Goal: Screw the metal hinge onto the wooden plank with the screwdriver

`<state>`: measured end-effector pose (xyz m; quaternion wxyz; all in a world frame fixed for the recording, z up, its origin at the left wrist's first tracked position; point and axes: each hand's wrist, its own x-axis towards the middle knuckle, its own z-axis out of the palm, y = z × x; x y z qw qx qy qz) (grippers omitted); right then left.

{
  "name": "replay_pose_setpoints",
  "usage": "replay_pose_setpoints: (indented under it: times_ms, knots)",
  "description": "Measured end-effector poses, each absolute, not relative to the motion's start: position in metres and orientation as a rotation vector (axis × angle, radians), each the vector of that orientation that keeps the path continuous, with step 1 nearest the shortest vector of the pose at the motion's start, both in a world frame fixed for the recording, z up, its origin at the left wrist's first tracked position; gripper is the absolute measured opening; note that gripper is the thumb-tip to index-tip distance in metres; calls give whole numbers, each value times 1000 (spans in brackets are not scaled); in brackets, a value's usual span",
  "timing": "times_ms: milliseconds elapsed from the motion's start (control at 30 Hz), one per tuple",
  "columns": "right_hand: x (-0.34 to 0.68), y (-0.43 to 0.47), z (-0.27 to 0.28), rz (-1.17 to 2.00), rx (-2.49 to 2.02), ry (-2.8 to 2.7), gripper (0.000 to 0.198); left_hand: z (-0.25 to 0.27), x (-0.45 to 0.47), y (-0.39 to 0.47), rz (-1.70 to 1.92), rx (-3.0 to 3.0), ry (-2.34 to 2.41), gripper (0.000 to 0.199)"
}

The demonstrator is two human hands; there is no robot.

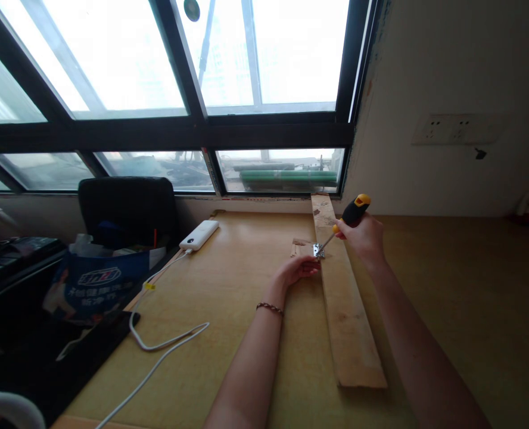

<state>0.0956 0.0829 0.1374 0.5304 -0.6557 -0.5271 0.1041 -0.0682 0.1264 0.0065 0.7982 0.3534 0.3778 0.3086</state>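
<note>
In my right hand (pixel 363 238) is a screwdriver (pixel 356 208) with a black and yellow handle, its shaft slanting down to the left. The tip meets a small metal hinge (pixel 319 250) lying across the joint of two pieces of wood. One is a long wooden plank (pixel 347 322) running away from me; the other is a short wood block (pixel 298 245) against its left side. My left hand (pixel 299 269) is at the hinge and the near edge of the block, fingers bent together. Whether its fingertips pinch anything small is hidden.
A white power bank (pixel 199 235) with a white cable (pixel 170 345) lies on the left of the wooden table (pixel 246 333). Beyond the left edge are a black chair (pixel 128 205) and a blue bag (pixel 97 286). A window (pixel 268 131) and wall border the back.
</note>
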Motion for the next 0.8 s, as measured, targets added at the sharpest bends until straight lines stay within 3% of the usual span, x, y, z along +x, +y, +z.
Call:
replay_pose_setpoints:
  times_ms: [800]
  knots:
    - [98, 88, 134, 343, -1564, -1221, 28, 6, -62, 125, 652, 840, 807, 16]
